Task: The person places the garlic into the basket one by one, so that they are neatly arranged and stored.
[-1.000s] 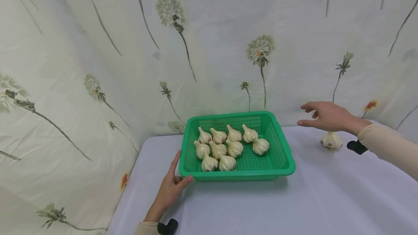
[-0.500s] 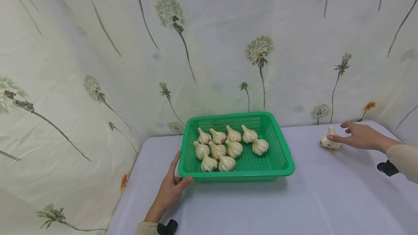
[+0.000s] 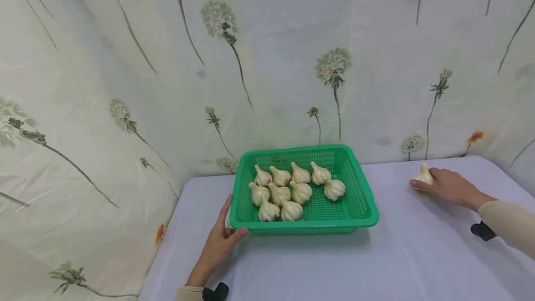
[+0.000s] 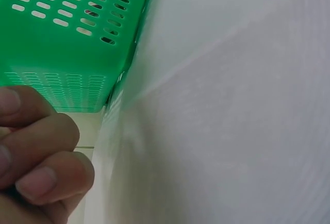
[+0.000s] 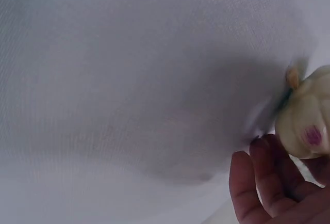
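A green plastic basket (image 3: 359, 221) holds several white garlic bulbs (image 3: 302, 192) with purple-tinged bases. At its front left corner, my left hand (image 3: 217, 245) holds the basket, index finger along the left side and thumb at the front rim. Curled fingers (image 4: 41, 146) show beside the basket wall in the left wrist view. Far to the right, a lone garlic bulb (image 3: 424, 175) stands on the table, neck upward. My right hand (image 3: 453, 188) grips this bulb from its right side, thumb in front. The right wrist view shows the bulb (image 5: 304, 126) at its right edge, partly cut off.
A white cloth covers the table (image 3: 309, 268). Behind it hangs a pale curtain (image 3: 276, 59) printed with dandelions, close to the table's back edge. Dark wrist cameras (image 3: 483, 231) sit on both wrists.
My right hand has moved right and down from above the table, past the lone garlic bulb, then closed around it. My left hand and the basket have stayed put.
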The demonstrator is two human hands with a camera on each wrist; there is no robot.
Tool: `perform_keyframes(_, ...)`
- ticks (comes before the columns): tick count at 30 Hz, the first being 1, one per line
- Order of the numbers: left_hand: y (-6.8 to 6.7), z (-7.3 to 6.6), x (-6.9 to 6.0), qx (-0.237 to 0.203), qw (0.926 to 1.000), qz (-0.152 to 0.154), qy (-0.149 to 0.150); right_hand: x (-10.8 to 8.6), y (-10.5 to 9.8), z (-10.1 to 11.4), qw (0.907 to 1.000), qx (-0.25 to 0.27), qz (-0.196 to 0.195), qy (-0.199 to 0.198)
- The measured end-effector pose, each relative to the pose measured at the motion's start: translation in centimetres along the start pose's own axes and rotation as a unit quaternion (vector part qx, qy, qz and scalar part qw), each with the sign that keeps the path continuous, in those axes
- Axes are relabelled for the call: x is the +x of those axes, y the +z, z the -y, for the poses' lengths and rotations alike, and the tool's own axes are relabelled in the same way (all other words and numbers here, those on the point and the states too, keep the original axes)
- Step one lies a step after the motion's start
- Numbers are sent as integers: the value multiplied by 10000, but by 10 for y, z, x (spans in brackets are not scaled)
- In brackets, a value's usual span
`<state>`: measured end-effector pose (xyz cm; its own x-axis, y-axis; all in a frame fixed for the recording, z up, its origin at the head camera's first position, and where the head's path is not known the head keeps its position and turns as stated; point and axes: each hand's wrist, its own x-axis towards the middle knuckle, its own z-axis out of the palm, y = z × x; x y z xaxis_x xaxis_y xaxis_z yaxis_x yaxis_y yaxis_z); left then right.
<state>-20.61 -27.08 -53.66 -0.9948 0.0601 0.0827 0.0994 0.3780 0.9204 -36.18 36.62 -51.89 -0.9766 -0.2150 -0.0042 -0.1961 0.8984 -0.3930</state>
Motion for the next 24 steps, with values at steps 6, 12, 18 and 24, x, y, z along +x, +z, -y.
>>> perform_keyframes(6, 0, 0, 0, 58, 10000, -36, 10, -1, 2, -3, 9998, -157, -83, -15)
perform_keyframes(12, 0, -3, -1, 110, 9999, -43, -15, -3, 2, -6, 9996, -246, -137, -100)
perform_keyframes(18, 0, -4, -1, 104, 9999, -44, -46, -6, -3, -6, 9998, 55, -149, 141)
perform_keyframes(24, -1, -4, -1, 106, 9999, -59, -66, -5, -11, -3, 9993, 272, -236, 137)
